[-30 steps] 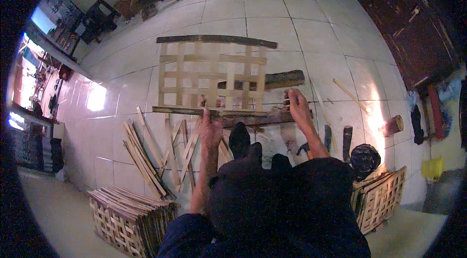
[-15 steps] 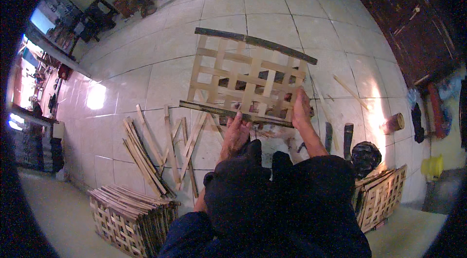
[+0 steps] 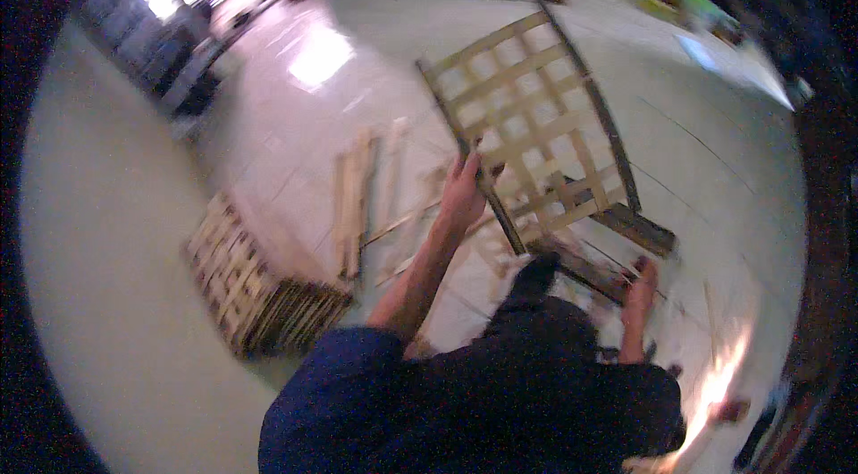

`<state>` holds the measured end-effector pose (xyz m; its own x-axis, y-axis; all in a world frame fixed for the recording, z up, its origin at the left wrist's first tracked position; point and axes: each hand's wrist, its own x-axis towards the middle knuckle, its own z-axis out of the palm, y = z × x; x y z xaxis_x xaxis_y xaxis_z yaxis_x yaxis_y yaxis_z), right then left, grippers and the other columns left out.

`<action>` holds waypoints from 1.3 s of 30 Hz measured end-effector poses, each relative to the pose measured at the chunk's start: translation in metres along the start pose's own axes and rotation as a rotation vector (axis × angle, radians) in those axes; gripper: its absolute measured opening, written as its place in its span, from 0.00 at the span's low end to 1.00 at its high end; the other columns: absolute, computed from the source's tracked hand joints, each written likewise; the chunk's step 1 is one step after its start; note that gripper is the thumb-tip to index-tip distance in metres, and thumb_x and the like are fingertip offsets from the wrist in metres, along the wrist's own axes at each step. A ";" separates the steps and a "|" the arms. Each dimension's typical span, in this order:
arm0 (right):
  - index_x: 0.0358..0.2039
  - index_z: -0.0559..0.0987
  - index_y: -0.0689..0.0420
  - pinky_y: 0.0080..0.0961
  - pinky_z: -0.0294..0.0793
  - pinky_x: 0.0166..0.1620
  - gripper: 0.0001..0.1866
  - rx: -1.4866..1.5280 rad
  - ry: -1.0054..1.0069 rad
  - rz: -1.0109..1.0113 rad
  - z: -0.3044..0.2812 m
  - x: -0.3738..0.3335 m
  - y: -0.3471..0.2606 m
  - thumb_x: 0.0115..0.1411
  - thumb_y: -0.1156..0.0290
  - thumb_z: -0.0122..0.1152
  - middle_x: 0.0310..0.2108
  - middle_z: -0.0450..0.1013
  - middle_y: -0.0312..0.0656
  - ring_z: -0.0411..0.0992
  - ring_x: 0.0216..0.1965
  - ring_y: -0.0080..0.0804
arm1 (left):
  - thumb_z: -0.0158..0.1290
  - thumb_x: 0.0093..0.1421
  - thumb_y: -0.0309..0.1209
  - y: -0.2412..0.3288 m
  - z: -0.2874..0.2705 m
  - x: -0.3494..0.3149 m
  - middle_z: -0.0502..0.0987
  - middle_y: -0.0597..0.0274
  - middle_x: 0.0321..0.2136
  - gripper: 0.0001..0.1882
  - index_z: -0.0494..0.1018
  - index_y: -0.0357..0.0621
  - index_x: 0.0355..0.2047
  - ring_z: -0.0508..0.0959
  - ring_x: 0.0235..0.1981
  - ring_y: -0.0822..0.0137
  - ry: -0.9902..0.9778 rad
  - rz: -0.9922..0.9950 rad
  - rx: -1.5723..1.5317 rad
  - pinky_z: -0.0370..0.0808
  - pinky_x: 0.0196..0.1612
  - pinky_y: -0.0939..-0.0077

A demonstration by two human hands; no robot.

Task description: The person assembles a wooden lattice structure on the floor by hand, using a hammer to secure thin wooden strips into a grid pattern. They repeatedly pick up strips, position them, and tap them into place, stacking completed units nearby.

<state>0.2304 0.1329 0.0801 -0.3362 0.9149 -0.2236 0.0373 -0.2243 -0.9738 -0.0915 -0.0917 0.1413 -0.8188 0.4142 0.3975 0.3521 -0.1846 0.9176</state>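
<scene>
From my remote seat I see a woven panel (image 3: pixel 534 117), left hand (image 3: pixel 465 195) gripping its left rail (image 3: pixel 444 109), right hand (image 3: pixel 640 286) below it, stacked panels (image 3: pixel 259 282) to its lower left

A: Head cam position?
B: On the wearer's head, above and behind the left hand (image 3: pixel 464 197) and right hand (image 3: pixel 640 286), facing down.
A: Range?
B: Near both hands; wide fisheye, so floor (image 3: pixel 706 121) well beyond them shows too, straight edges bending toward the rim.
</scene>
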 end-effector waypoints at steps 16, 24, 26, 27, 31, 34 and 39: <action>0.46 0.73 0.57 0.23 0.69 0.33 0.21 -0.205 -0.026 -0.080 -0.038 0.043 0.092 0.67 0.51 0.45 0.39 0.70 0.36 0.70 0.31 0.25 | 0.53 0.60 0.44 0.210 -0.588 -0.150 0.76 0.56 0.42 0.23 0.69 0.41 0.49 0.78 0.34 0.59 0.760 -0.689 0.399 0.76 0.33 0.60; 0.49 0.71 0.57 0.23 0.69 0.33 0.22 -0.356 -0.205 0.014 -0.034 0.050 0.151 0.67 0.51 0.46 0.40 0.72 0.38 0.71 0.31 0.24 | 0.56 0.52 0.34 0.230 -0.683 -0.231 0.79 0.41 0.33 0.17 0.75 0.35 0.40 0.80 0.32 0.45 0.923 -0.519 1.644 0.77 0.39 0.59; 0.50 0.71 0.57 0.23 0.69 0.33 0.23 -0.367 -0.157 -0.020 -0.061 0.071 0.150 0.67 0.51 0.46 0.39 0.73 0.38 0.71 0.31 0.24 | 0.56 0.52 0.40 0.151 -0.635 -0.197 0.78 0.41 0.35 0.22 0.74 0.37 0.43 0.79 0.35 0.39 0.799 -0.328 1.925 0.77 0.41 0.56; 0.51 0.71 0.57 0.23 0.69 0.33 0.23 -0.303 -0.153 0.062 -0.048 0.050 0.146 0.66 0.51 0.47 0.38 0.73 0.39 0.72 0.31 0.25 | 0.57 0.52 0.42 0.168 -0.635 -0.202 0.79 0.43 0.34 0.23 0.74 0.39 0.43 0.79 0.34 0.40 0.616 0.037 2.187 0.77 0.40 0.57; 0.53 0.70 0.57 0.23 0.70 0.32 0.25 -0.455 -0.075 -0.108 -0.079 0.068 0.132 0.65 0.51 0.49 0.38 0.73 0.38 0.72 0.31 0.25 | 0.58 0.50 0.54 0.108 -0.450 -0.094 0.78 0.49 0.37 0.29 0.74 0.46 0.45 0.77 0.39 0.45 0.536 -0.196 1.410 0.74 0.42 0.56; 0.53 0.70 0.56 0.23 0.70 0.32 0.25 -0.640 -0.166 -0.260 -0.070 0.068 0.140 0.65 0.50 0.50 0.39 0.72 0.36 0.72 0.31 0.25 | 0.59 0.49 0.54 0.119 -0.428 -0.070 0.76 0.53 0.34 0.29 0.74 0.46 0.44 0.76 0.34 0.51 0.393 -0.106 1.523 0.74 0.37 0.57; 0.49 0.72 0.57 0.24 0.70 0.33 0.21 -0.386 -0.075 -0.033 -0.048 0.028 0.135 0.66 0.53 0.49 0.38 0.71 0.35 0.71 0.30 0.25 | 0.64 0.46 0.45 0.074 -0.505 -0.079 0.76 0.58 0.28 0.26 0.74 0.44 0.42 0.75 0.27 0.60 0.300 -0.222 1.575 0.73 0.32 0.64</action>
<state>0.2708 0.1444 -0.0595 -0.4105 0.8891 -0.2022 0.3713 -0.0395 -0.9277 -0.2302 -0.5881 0.1751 -0.9023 0.0920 0.4211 0.1579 0.9796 0.1242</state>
